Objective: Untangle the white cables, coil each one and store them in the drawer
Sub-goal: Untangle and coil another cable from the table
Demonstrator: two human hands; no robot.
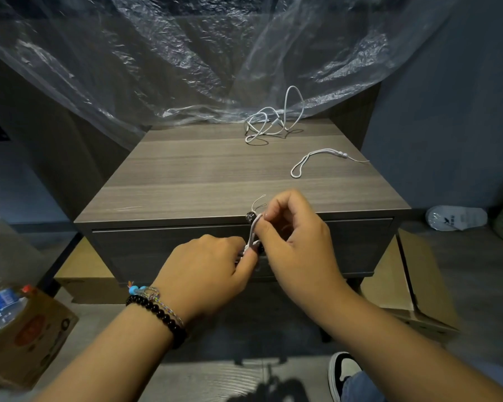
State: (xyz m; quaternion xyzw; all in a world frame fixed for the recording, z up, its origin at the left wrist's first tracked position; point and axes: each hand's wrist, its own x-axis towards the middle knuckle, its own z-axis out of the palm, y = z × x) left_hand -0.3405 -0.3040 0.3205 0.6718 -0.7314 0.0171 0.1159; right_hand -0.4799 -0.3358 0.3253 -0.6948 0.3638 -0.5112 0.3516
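I see both hands raised in front of the nightstand's closed drawer (169, 250), working one short white cord (252, 232). My left hand (204, 271) has its grip closed on the cord's lower end, fingers curled and the thumb pressing it by the drawer front. My right hand (294, 236) pinches the cord's upper part between thumb and forefinger, the other fingers curled in. The cord runs taut and nearly upright between the two hands, and a thin loop of it sticks up above the right fingers. A small dark bead (250, 217) sits on it just left of the right fingertips.

On the wooden surface (186, 175) behind, a tangled white cable (269, 123) lies near the back edge, one loop standing up against the clear plastic sheet (157, 59) draped behind. Nearer and to the right, apart from the tangle, a second white cord (308, 162) lies as a flat loop with a thin tail reaching the surface's right edge.

My left wrist wears a dark beaded bracelet (157, 314). A cardboard box (32, 338) holding a water bottle (0, 306) stands on the floor at the left; a white slipper (456, 218) lies on the floor at the right.
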